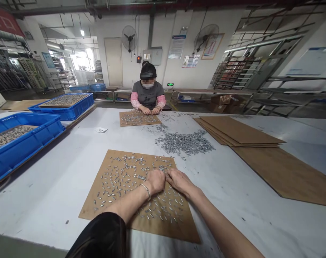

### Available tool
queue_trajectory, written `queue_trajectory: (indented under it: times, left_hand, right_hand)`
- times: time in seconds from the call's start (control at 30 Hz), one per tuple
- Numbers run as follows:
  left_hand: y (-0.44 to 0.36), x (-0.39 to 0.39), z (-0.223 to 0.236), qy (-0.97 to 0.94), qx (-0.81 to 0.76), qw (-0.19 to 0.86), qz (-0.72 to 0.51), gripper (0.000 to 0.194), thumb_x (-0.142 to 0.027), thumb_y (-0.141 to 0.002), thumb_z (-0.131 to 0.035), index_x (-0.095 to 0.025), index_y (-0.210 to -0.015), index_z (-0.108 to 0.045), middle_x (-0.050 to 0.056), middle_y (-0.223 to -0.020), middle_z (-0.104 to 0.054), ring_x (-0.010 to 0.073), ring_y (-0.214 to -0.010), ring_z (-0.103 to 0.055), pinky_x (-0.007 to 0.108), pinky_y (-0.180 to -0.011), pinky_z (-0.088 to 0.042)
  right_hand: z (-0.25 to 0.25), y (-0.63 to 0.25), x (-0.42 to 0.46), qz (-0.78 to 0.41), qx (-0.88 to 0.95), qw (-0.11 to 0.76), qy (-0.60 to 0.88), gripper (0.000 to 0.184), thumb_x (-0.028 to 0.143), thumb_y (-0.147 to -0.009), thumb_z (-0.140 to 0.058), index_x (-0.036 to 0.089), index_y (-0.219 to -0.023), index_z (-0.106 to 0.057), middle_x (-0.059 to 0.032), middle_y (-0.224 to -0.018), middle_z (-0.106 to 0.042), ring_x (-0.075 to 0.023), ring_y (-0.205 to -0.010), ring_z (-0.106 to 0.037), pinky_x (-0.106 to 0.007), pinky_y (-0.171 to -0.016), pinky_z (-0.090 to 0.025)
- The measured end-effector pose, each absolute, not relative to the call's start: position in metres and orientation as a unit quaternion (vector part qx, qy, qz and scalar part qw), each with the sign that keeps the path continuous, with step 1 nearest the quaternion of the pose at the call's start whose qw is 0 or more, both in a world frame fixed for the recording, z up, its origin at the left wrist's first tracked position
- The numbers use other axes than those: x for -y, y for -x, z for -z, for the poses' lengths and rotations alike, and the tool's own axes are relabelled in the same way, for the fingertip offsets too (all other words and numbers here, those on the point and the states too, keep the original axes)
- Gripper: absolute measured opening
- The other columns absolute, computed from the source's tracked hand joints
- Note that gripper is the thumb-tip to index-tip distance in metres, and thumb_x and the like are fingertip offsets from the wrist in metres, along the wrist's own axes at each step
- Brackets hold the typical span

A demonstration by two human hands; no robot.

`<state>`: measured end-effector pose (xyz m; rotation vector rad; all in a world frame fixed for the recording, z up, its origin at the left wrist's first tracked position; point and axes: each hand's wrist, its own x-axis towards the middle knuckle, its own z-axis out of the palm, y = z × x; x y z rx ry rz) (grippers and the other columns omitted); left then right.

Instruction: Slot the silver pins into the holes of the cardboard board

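Note:
A brown cardboard sheet lies in front of me, with many small silvery metal pieces spread across it. My left hand, a bracelet at its wrist, rests over the sheet's upper right part with its fingers curled in. Right beside it, my right hand reaches in from the right, fingers pinched together near the sheet's right edge. Both sets of fingertips are close to a few of the pieces; what they hold is hidden. Beyond the sheet is a heap of the same metal pieces on the white table.
Across the table a co-worker handles pieces on another cardboard sheet. Stacked cardboard sheets lie at the right. Blue trays holding loaded sheets stand along the left. A scrap of white paper lies near the table's middle.

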<state>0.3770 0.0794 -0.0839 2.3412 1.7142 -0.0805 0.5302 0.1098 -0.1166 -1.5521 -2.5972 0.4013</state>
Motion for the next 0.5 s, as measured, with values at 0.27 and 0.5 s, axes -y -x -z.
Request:
queue_trajectory:
  times: [0.27,0.5]
  left_hand:
    - [-0.382,-0.085,0.095,-0.842,-0.530,0.092,0.039,0.027,-0.011,-0.095,-0.054,-0.007,-0.108,-0.077,0.023,-0.102,-0.077,0.0320,-0.103,-0.076,0.038,-0.089,-0.061]
    - [-0.377,-0.080,0.101,-0.884,-0.465,0.053,0.024,0.022,-0.003,-0.089,-0.059,-0.008,-0.100,-0.077,0.022,-0.103,-0.076,0.0313,-0.109,-0.072,0.041,-0.098,-0.058]
  right_hand:
    - [0.117,-0.551,-0.108,-0.167,0.837,0.103,0.510,0.020,0.020,-0.095,-0.051,0.022,-0.093,-0.071,-0.0062,-0.100,-0.073,-0.0215,-0.099,-0.066,-0.029,-0.085,-0.043]
    - [0.121,-0.575,-0.101,-0.166,0.807,0.125,0.553,0.024,0.022,-0.096,-0.048,0.022,-0.097,-0.073,-0.0074,-0.103,-0.074,-0.0223,-0.100,-0.067,-0.030,-0.087,-0.044]
